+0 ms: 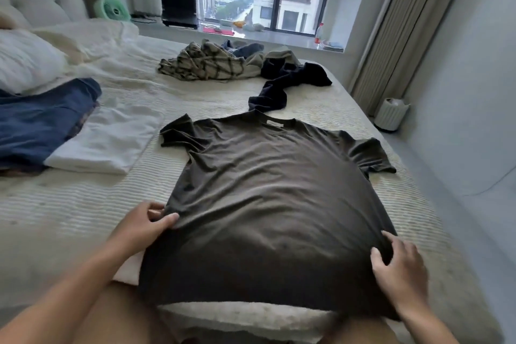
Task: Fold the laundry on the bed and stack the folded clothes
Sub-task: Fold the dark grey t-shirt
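A dark olive T-shirt [268,193] lies spread flat on the cream bedspread [69,204], collar away from me, hem hanging over the near bed edge. My left hand [145,222] pinches its left side seam between thumb and fingers. My right hand [396,268] grips the right side seam near the hem. To the left sit a folded white garment [111,142] and a folded blue garment [42,126]. Farther back lies a heap of unfolded laundry: a plaid shirt [201,64] and a black garment [287,84].
A white pillow [25,58] and rumpled duvet [92,39] fill the back left. Beyond the bed runs a window sill with a green fan [111,8] and a laptop [178,8]. A small white appliance [391,113] stands on the floor to the right.
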